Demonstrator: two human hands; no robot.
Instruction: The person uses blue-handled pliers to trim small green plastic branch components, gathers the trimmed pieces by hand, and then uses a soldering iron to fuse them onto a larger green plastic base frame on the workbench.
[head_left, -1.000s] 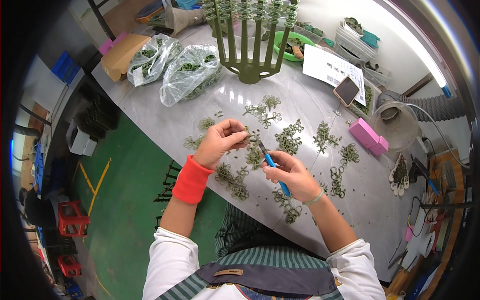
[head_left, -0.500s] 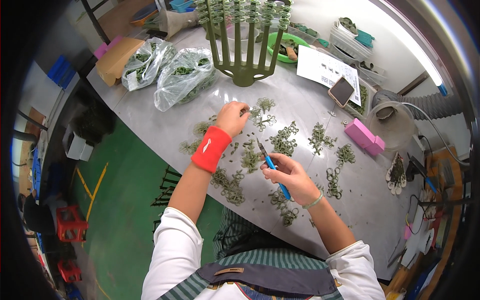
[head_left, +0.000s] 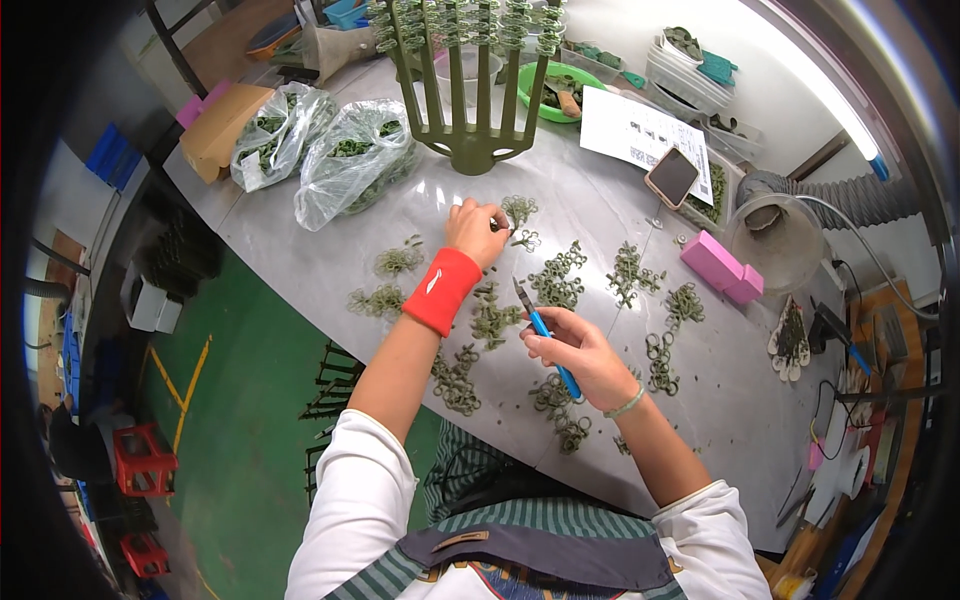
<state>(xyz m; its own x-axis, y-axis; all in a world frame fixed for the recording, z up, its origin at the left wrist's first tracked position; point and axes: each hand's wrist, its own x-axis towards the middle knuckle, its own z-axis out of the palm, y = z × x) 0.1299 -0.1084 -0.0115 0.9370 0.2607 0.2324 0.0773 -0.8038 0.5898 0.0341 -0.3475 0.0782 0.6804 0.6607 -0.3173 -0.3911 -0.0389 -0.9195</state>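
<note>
My left hand (head_left: 478, 235), with a red wristband (head_left: 442, 291) below it, pinches its thumb and fingers together low over the table. Any piece between the fingertips is too small to make out. Right beside them lie pale green openwork pieces (head_left: 519, 209). In my right hand (head_left: 580, 355) is a slim pair of blue-handled nippers (head_left: 541, 326), metal tip pointing up and away from me. Between and around the hands are loose heaps of small green ring-like pieces, among them one heap (head_left: 558, 276) ahead of the nippers and another (head_left: 455, 380) nearer me.
A dark green pronged stand (head_left: 472, 150) carrying many pale green pieces rises at the back. Filled plastic bags (head_left: 358, 165) are to its left. A green bowl (head_left: 560, 112), a printed sheet (head_left: 630, 135), a phone (head_left: 671, 178) and a pink block (head_left: 712, 262) stand or lie rightward.
My left hand has moved slightly right and closer to the pale green openwork pieces, its fingers still pinched. My right hand keeps its place with the nippers. The whole view has shifted a little.
</note>
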